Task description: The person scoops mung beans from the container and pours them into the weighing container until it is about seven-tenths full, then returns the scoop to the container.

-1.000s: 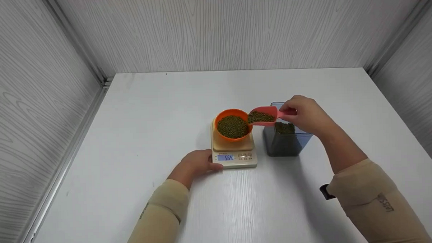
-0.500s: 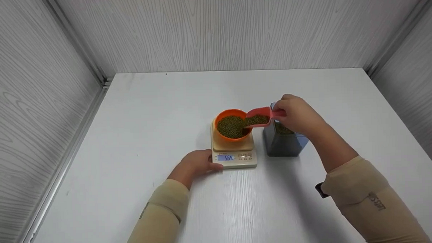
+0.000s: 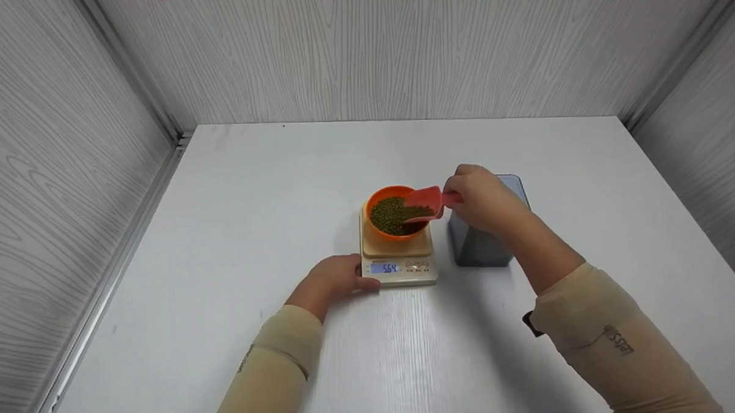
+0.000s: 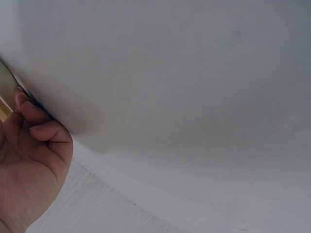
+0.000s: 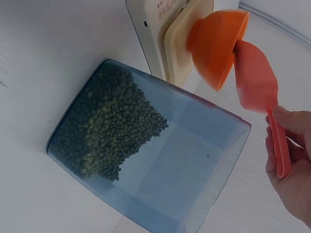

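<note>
My right hand (image 3: 484,196) holds the handle of a red scoop (image 5: 256,82). The scoop's front end is over the right rim of an orange bowl (image 3: 376,197), with green beans (image 3: 392,215) in both. That bowl stands on a kitchen scale (image 3: 400,277) whose display reads 564, any decimal point being too small to tell. At the scale's front left corner, my left hand (image 3: 333,276) grips its edge, thumb along the front. In the left wrist view, the fingers (image 4: 51,132) are curled beside the scale's edge. Right of the scale stands a clear bluish container (image 5: 194,155), partly behind my right hand.
More green beans (image 5: 107,121) lie in the lower part of the container, close to the scale's right side. Everything stands on a white table (image 3: 269,185). Pale wood-grain panels (image 3: 362,54) rise behind the table and at both sides.
My right hand has moved left with the scoop, from over the container to over the bowl. Beans have shifted from the scoop's mouth into the bowl. My left hand and the scale have stayed put.
</note>
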Available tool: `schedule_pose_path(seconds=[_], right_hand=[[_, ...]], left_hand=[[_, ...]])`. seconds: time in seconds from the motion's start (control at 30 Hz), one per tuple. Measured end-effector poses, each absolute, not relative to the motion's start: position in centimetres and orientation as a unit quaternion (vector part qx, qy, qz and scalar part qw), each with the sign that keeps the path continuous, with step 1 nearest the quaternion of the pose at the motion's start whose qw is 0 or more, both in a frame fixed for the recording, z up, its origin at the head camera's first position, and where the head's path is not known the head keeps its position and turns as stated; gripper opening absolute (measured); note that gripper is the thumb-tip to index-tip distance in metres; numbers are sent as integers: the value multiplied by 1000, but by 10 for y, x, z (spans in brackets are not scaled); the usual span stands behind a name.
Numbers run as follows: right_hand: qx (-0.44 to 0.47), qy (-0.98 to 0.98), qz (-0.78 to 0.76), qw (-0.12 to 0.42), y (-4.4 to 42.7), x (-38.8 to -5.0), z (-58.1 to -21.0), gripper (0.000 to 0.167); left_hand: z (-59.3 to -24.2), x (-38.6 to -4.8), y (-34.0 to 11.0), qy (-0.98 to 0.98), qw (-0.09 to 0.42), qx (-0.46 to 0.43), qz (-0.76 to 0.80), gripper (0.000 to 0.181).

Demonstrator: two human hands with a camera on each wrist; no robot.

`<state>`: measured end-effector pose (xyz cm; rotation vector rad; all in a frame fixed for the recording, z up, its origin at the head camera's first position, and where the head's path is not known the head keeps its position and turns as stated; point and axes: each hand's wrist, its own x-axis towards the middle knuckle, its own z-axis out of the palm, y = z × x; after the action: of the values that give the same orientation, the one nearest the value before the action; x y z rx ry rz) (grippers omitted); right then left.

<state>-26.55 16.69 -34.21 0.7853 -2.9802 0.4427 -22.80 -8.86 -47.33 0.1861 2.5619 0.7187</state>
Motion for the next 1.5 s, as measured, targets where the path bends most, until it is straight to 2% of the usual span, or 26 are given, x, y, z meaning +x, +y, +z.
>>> schedule_pose_path(seconds=[0.33, 0.77, 1.23, 1.5], right_hand=[[260, -955, 136, 34, 157, -262, -338, 11], [262, -952, 141, 75, 170, -264, -339, 11], [176, -963, 201, 39, 206, -257, -312, 18], [154, -966, 206, -7, 240, -253, -292, 19]], left_hand=[[-474, -229, -87, 932, 245, 53, 264, 44], [-473, -230, -87, 935, 241, 62, 254, 45], [-473, -229, -89, 935, 239, 70, 251, 46], [-473, -228, -89, 937, 236, 66, 248, 48]])
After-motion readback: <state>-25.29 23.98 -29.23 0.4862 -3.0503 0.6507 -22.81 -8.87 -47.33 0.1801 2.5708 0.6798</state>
